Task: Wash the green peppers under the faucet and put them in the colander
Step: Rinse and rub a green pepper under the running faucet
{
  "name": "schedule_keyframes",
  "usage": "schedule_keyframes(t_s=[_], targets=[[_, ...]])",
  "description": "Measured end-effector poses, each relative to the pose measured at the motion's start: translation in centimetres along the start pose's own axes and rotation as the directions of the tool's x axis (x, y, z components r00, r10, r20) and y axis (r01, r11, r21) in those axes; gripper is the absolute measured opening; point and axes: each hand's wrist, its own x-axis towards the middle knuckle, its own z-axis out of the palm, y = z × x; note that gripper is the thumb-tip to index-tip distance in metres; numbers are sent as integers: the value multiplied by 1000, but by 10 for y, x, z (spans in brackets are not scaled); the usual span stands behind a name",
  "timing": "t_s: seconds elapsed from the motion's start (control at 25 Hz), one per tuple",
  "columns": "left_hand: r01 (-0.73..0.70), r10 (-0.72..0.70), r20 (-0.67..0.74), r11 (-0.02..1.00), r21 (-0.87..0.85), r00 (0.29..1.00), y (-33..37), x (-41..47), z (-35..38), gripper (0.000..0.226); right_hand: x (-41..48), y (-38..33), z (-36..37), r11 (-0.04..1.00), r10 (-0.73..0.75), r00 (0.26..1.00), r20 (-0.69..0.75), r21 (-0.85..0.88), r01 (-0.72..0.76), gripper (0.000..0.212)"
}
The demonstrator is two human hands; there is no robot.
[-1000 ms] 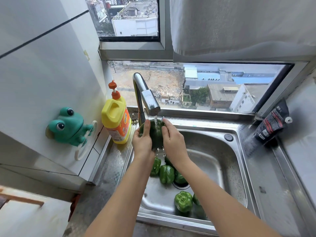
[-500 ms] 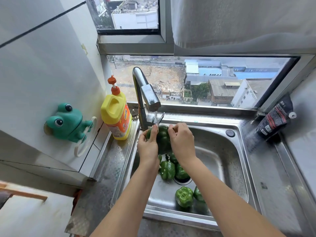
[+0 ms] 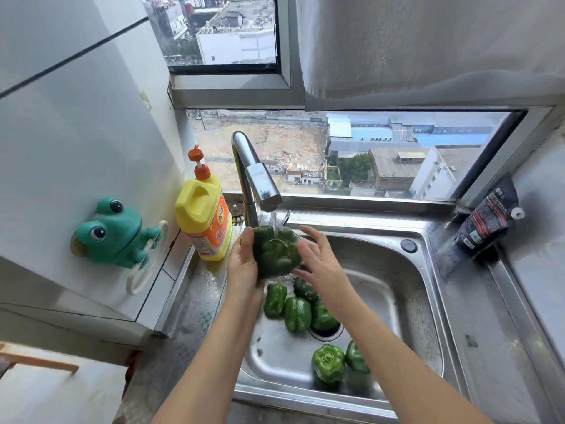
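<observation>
Over the steel sink point(image 3: 428, 289), left hand point(image 3: 243, 264) grips a green pepper point(image 3: 276, 250) under the faucet point(image 3: 256, 179); right hand point(image 3: 318, 261) spread open.

Right hand point(image 3: 318, 261) has come off the pepper point(image 3: 276, 253): half a second ago its fingers pinched the top of it, now the fingers are spread open and only the palm side touches the pepper's right flank below the faucet point(image 3: 260, 182). Left hand point(image 3: 244, 264) went from a fingertip pinch at the top to cupping the pepper's left side, thumb up along its edge. Pepper has turned, broad lobed face now toward the camera, and sits straight under the faucet spout with water running onto its top; half a second ago it was lower, just clear of the spout.
</observation>
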Motion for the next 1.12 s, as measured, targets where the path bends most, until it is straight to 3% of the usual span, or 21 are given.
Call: schedule_keyframes(t_s=[0.04, 0.12, 0.24, 0.28, 0.36, 0.44, 0.52, 0.6, 0.68, 0.76, 0.84, 0.88, 0.96, 1.04, 1.12], targets=[[2, -2, 46, 1000, 10, 999, 0, -1, 0, 74, 1, -1, 0, 979, 69, 997, 36, 189, -74, 39], [-17, 14, 80, 999, 37, 997, 1, -4, 4, 83, 5, -4, 2, 950, 97, 993, 70, 290, -113, 45], [-54, 49, 38, 989, 136, 998, 4, -7, 11, 54, 9, -2, 3, 999, -37, 999, 5, -24, 37, 40], [-5, 1, 21, 987, 159, 1000, 5, -7, 13, 46, 10, 2, 2, 978, -120, 992, -31, -177, 113, 39], [220, -225, 53, 972, 87, 973, 8, -10, 18, 42, 12, 9, 2, 878, -319, 946, -59, -395, 272, 36], [334, -334, 104, 942, 14, 937, 9, -12, 21, 45, 13, 14, 6, 796, -455, 890, -42, -468, 385, 35], [284, -279, 97, 958, -43, 955, 4, -14, 22, 47, 12, 12, 15, 774, -482, 874, -62, -498, 391, 35], [161, -160, 70, 987, -16, 985, -3, -16, 21, 50, 14, 4, 26, 832, -349, 925, -149, -503, 233, 37], [26, -31, 77, 997, 66, 997, -12, -18, 15, 53, 24, -13, 28, 868, -72, 976, -207, -494, -41, 40], [-102, 78, 156, 983, 153, 985, -17, -17, 7, 57, 36, -30, 24, 848, 176, 967, -185, -470, -245, 39], [-195, 138, 236, 951, 238, 962, -17, -20, 6, 64, 44, -38, 20, 873, 209, 959, -190, -407, -271, 43], [-171, 116, 234, 957, 235, 965, -16, -20, 8, 67, 44, -38, 21, 886, 149, 968, -203, -407, -222, 44], [32, -57, 152, 986, 162, 987, -10, -15, 12, 70, 37, -30, 24, 879, -21, 975, -223, -469, -89, 41], [279, -299, 125, 947, 159, 946, 5, -12, 13, 72, 30, -21, 23, 870, -145, 965, -218, -493, 19, 33], [352, -386, 195, 917, 188, 902, 11, -5, 6, 78, 25, -16, 19, 903, -177, 961, -211, -424, 73, 27]])
